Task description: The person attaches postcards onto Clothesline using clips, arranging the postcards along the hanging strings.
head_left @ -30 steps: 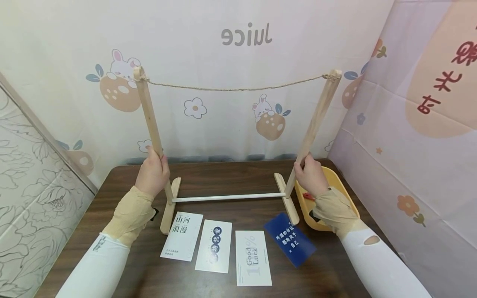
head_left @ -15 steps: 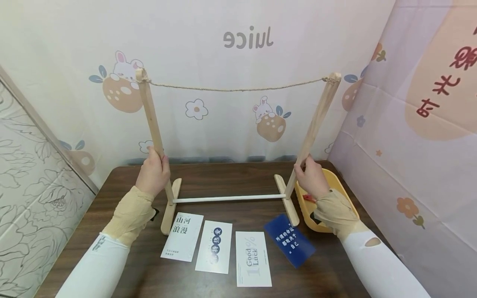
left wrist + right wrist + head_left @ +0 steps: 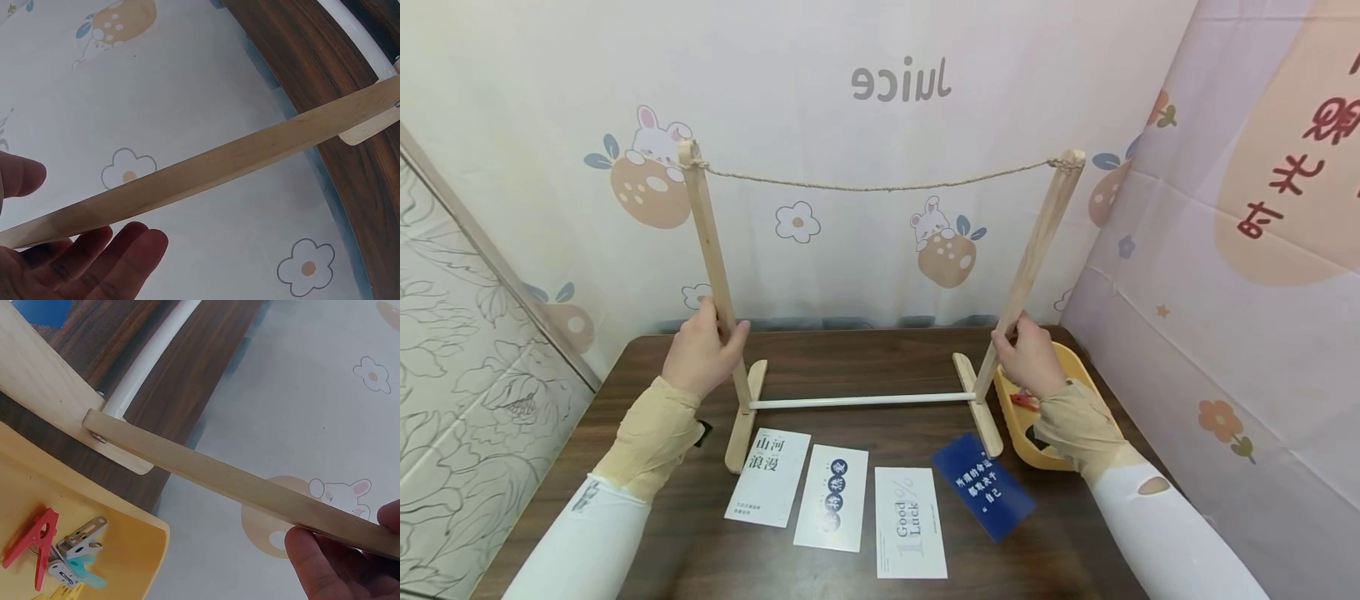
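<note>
Here, the left hand [image 3: 700, 358] is loosely parted around the left post [image 3: 708, 242], thumb clear of it, while the right hand [image 3: 1033, 358] grips the right post [image 3: 1039, 237].

Post [image 3: 1040, 242] in the right hand [image 3: 1032, 358] is smooth, matt wood; cord [image 3: 880, 190] above, rough fibre; crossbar [image 3: 865, 401] below, glossy.

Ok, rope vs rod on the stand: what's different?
Colour: the rope is tan, the rod white.
Shape: the rope sags in the middle; the rod runs straight.
Place: the rope is tied near the tops of the posts, while the rod sits at their bottoms.
Thickness: the rope looks thinner than the rod.
Shared: both span the gap between the two posts.
</note>
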Demonstrator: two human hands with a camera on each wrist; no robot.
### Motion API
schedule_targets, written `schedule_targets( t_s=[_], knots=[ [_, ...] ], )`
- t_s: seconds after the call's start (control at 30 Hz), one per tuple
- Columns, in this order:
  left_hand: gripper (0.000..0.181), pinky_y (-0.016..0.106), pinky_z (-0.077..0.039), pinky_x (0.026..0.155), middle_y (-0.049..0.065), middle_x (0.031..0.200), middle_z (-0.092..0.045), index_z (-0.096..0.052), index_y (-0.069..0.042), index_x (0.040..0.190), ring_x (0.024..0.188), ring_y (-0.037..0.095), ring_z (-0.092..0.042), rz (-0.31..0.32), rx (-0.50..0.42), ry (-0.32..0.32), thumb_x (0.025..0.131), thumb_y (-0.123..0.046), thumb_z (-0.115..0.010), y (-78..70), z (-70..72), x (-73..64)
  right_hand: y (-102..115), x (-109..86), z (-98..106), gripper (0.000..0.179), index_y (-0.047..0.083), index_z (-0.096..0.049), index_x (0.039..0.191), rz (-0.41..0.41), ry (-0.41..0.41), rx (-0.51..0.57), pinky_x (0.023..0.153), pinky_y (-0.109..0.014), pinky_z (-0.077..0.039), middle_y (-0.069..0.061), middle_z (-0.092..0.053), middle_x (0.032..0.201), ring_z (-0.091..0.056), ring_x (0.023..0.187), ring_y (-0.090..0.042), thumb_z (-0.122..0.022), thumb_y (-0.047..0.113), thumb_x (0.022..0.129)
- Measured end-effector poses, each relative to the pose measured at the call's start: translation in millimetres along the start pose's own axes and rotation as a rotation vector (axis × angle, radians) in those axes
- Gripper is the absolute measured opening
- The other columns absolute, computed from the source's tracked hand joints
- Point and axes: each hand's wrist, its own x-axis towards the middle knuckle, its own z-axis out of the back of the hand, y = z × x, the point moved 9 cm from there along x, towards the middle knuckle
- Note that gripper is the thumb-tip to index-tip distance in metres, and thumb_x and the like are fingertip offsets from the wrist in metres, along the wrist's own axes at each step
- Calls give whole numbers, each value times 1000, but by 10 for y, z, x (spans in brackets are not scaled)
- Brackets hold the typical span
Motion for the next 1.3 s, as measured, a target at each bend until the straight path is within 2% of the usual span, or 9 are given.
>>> schedule_targets(
  t_s=[0.17,0.3,0.47,0.6,0.77,1.0,1.3],
  knots=[
    [35,55,-63,66,29,98,-71,-54,8,123,81,42,-76,-12,7,1,108,-22,-65,-5,32,-16,26,3,36,25,-6,-59,122,15,-11,-7,55,-31,-54,-29,-72,102,-68,67,-24,-56,17,111],
    [38,59,-64,68,30,106,-72,-54,8,127,90,46,-77,-26,18,-9,107,-22,-66,-26,64,-32,71,-9,89,26,-6,-61,121,37,-36,-20,65,-33,-58,-29,-74,104,-73,82,-32,-60,18,110],
    [43,62,-62,69,30,109,-73,-55,7,134,95,47,-77,-26,48,-58,106,-23,-67,-38,121,-63,100,-36,140,32,-6,-61,123,45,-47,-19,74,-40,-62,-29,-74,108,-75,96,-41,-64,23,109],
    [45,63,-61,70,30,109,-74,-55,7,136,95,47,-77,-17,54,-85,106,-25,-68,-48,166,-86,102,-59,166,39,-7,-60,128,36,-36,-21,82,-51,-64,-31,-73,116,-76,104,-45,-63,27,109],
    [49,63,-60,69,30,111,-75,-55,7,139,92,47,-77,-15,66,-97,106,-26,-68,-56,212,-114,114,-88,200,44,-8,-59,135,25,-27,-34,93,-61,-61,-34,-72,124,-74,111,-49,-64,28,110],
    [49,63,-59,68,32,112,-74,-56,8,138,88,47,-76,-30,80,-116,105,-26,-69,-50,247,-176,104,-128,260,45,-6,-59,140,16,-31,-36,96,-63,-60,-33,-72,126,-73,114,-48,-64,28,109],
    [42,63,-57,66,30,108,-73,-60,8,129,84,44,-75,-44,68,-152,104,-23,-71,-79,268,-293,86,-176,285,44,-7,-57,144,32,-35,-38,96,-64,-60,-33,-72,129,-74,113,-49,-64,15,107]
  ],
)
